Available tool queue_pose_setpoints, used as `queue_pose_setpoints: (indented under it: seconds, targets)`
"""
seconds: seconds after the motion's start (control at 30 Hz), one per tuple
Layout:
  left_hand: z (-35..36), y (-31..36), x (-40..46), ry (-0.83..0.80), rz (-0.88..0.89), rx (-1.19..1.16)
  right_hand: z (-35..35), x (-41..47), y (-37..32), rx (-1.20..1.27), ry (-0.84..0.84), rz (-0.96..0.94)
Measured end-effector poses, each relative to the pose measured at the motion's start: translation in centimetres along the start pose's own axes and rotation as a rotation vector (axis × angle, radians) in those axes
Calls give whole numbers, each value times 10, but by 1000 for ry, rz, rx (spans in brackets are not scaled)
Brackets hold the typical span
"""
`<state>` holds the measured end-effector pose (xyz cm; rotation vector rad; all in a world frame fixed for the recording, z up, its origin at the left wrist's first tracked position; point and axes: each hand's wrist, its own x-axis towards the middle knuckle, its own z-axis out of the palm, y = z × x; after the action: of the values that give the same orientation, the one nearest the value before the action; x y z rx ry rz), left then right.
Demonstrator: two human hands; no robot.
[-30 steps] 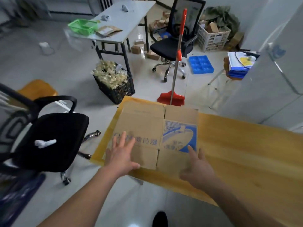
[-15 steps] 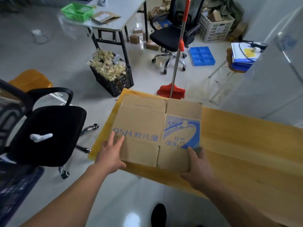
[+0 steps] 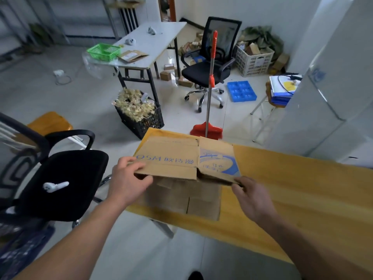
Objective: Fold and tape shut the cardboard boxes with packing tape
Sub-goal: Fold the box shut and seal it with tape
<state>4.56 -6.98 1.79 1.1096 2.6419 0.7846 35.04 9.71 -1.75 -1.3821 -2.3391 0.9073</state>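
A flattened cardboard box (image 3: pixel 181 160) with blue print is lifted at its near edge above the yellow wooden surface (image 3: pixel 292 190). The left hand (image 3: pixel 127 178) holds the near left corner in a pinching grip, thumb below. The right hand (image 3: pixel 250 195) grips the near right corner, fingers curled. Under it lies what seems to be another flat cardboard piece (image 3: pixel 181 199). A black office chair (image 3: pixel 66 182) stands to the left.
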Motion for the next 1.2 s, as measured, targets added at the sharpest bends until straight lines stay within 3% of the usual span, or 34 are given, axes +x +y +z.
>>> queue_pose_setpoints:
  seconds: [0.2, 0.37, 0.43, 0.67, 0.83, 0.97, 1.1, 1.2]
  targets:
    - [-35, 98, 14, 257, 21, -176, -98, -3, -21, 99, 252, 12]
    - [-42, 213, 14, 348, 168, -301, -199, -18, -7, 125, 439, -19]
    - [-29, 251, 8, 293, 196, -327, -233, -29, 8, 101, 470, 28]
    - [60, 339, -31, -5, 139, -407, -285, -92, 95, -149, 341, 232]
    - [119, 354, -67, -288, 247, -462, -283, -125, 142, -8, 234, 380]
    - [131, 352, -75, -412, 410, -366, -286, -123, 135, -6, 184, 397]
    - [140, 338, -74, -588, 492, -358, -272, -111, 105, -269, 70, 393]
    - [143, 323, -67, -522, 511, -404, -251, -101, 85, -455, -20, 341]
